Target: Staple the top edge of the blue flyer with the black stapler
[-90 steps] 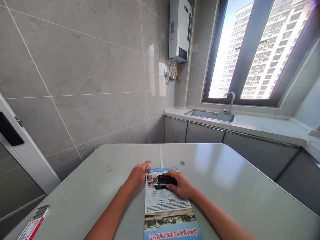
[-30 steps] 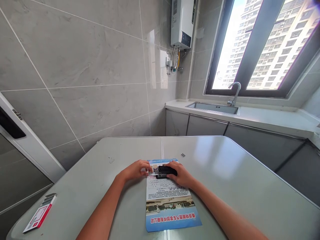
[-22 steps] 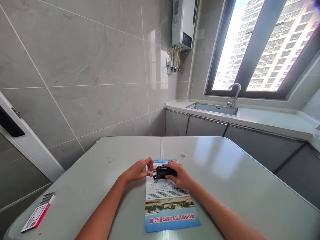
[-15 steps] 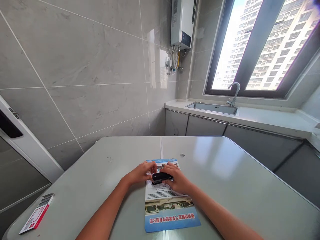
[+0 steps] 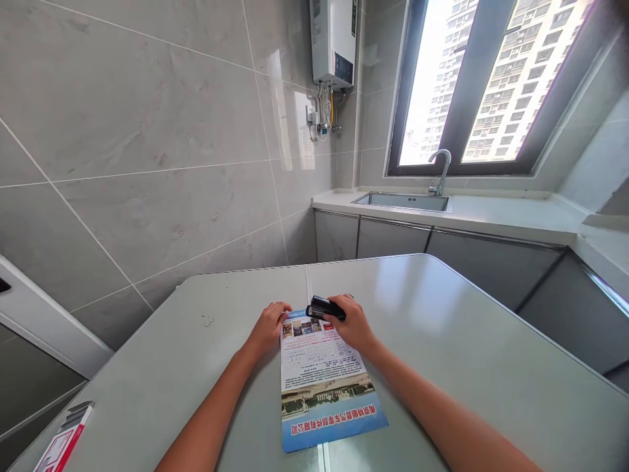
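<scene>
On the grey kitchen table, the left hand lies unclenched on the leaflet at its 11 o'clock corner, pinning the sheet flat, while the right hand grasps the stapler across the 12 o'clock edge.

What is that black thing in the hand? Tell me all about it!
It is a black stapler, glossy like plastic, long and rounded, its arms close together. It sits roughly level, pointing left, at the far edge of the flyer over the grey table. The right hand grips its right end; the left hand is apart from it.
</scene>
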A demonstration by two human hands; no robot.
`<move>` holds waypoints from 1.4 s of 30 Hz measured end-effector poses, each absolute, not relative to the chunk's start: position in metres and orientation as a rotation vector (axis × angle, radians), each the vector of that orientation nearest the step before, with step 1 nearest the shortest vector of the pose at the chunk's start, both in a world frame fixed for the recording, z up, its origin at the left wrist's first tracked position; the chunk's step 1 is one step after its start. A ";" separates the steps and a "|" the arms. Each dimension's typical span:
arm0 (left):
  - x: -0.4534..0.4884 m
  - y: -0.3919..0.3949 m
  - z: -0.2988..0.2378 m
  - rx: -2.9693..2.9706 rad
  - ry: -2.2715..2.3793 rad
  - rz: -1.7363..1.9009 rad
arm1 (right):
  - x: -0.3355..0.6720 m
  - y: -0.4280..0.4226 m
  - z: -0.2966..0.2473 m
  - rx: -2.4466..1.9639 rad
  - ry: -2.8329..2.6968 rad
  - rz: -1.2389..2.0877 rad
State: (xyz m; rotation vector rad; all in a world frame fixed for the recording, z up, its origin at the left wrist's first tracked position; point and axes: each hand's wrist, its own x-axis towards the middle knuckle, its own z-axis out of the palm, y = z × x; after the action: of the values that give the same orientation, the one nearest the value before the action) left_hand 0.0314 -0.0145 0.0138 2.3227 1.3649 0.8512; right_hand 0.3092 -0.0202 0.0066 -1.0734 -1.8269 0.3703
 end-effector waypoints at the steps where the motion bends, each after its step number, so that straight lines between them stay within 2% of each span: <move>1: 0.031 -0.012 0.007 2.385 1.388 0.804 | 0.318 -0.013 0.004 -1.144 -1.769 0.333; 5: 0.028 -0.006 -0.012 2.517 1.363 0.618 | 0.353 0.017 -0.014 -1.407 -1.628 0.235; 10: 0.027 -0.004 -0.014 2.545 1.392 0.576 | 0.376 0.032 -0.026 -1.549 -1.678 0.296; 19: 0.025 -0.005 -0.010 2.517 1.451 0.599 | 0.396 0.030 -0.018 -1.346 -1.957 0.602; 24: 0.024 -0.007 -0.008 2.487 1.458 0.561 | 0.397 0.030 -0.022 -1.246 -2.017 0.658; 33: 0.022 -0.006 -0.012 2.474 1.372 0.592 | 0.381 0.021 -0.013 -1.087 -2.140 0.523; 42: 0.018 -0.007 -0.010 2.482 1.310 0.600 | 0.375 0.019 -0.014 -1.118 -2.216 0.367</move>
State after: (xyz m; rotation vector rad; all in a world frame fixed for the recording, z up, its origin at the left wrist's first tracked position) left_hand 0.0181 -0.0073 -0.0096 2.4817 1.3096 0.5996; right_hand 0.3747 0.0188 -0.0144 -1.1185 -2.2159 0.3666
